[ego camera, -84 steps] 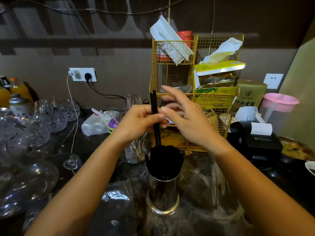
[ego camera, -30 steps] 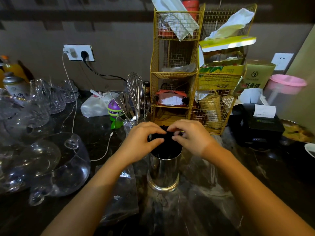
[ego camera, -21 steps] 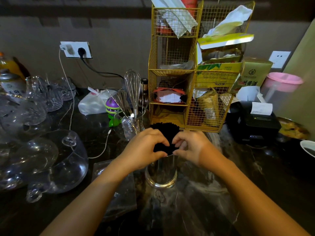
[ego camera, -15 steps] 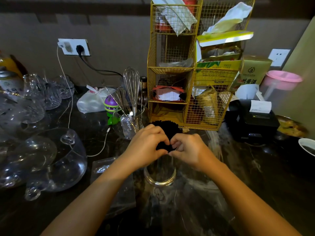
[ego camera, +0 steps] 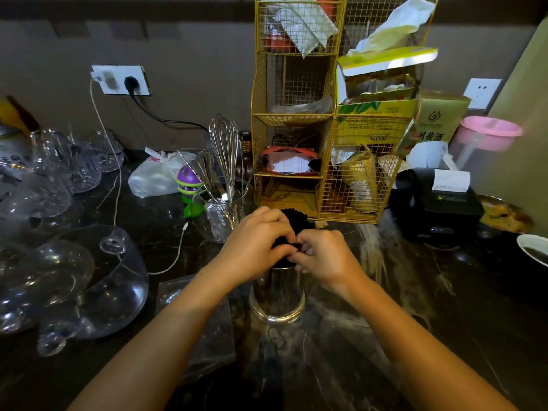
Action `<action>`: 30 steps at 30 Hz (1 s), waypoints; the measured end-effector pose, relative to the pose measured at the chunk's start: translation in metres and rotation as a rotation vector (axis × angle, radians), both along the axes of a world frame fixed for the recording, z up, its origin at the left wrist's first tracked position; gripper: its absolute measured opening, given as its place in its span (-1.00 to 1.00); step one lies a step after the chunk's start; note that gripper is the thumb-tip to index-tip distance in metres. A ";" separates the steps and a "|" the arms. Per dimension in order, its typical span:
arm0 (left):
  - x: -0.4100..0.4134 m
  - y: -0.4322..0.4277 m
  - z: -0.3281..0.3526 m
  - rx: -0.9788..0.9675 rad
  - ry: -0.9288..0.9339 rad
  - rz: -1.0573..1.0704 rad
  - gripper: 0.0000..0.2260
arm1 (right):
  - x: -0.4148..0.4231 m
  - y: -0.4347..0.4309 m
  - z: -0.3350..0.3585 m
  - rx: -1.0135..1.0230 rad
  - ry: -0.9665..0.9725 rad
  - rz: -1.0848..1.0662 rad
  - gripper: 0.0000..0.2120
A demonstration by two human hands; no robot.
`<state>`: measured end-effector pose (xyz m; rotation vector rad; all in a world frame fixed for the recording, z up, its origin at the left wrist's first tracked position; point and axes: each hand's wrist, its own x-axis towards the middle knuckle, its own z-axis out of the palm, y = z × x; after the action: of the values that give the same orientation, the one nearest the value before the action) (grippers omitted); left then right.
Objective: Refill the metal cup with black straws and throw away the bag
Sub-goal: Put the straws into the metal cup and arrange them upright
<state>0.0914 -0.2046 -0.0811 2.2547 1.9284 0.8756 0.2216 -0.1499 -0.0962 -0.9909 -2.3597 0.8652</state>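
Both hands are wrapped around the bunch of black straws point(ego camera: 293, 216) that stands in the metal cup point(ego camera: 278, 295), the left hand point(ego camera: 255, 241) on one side and the right hand point(ego camera: 323, 256) on the other, fingers curled tight on the bunch. I think they squeeze from both sides so the straws stay together and slide down. The clear bag point(ego camera: 204, 324) lies flat on the tabletop point(ego camera: 444, 307) just below the left fingers, waiting to be thrown away.

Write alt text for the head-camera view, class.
Two bare hands, left hand and right hand, clasp a bundle of black straws standing in a shiny metal cup on a dark counter; an empty clear plastic bag lies beside it.
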 end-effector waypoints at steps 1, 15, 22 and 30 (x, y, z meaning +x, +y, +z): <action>0.000 0.001 0.003 0.005 -0.016 0.001 -0.89 | 0.001 0.001 0.005 0.006 0.014 0.002 -0.92; 0.017 0.009 0.090 0.483 -0.257 -0.093 -0.74 | 0.023 0.013 0.118 -0.027 0.425 0.066 -0.86; 0.019 0.008 0.068 0.401 -0.417 -0.128 -0.82 | 0.027 0.022 0.122 -0.139 0.880 -0.019 -0.88; -0.007 0.024 0.057 0.137 -1.420 -0.066 -0.88 | 0.012 0.018 0.080 -0.625 1.106 -0.137 -0.89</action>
<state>0.0848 -0.1810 -0.0243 0.9844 1.0579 1.8497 0.2335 -0.1319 -0.0163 -0.5824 -1.0919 1.5999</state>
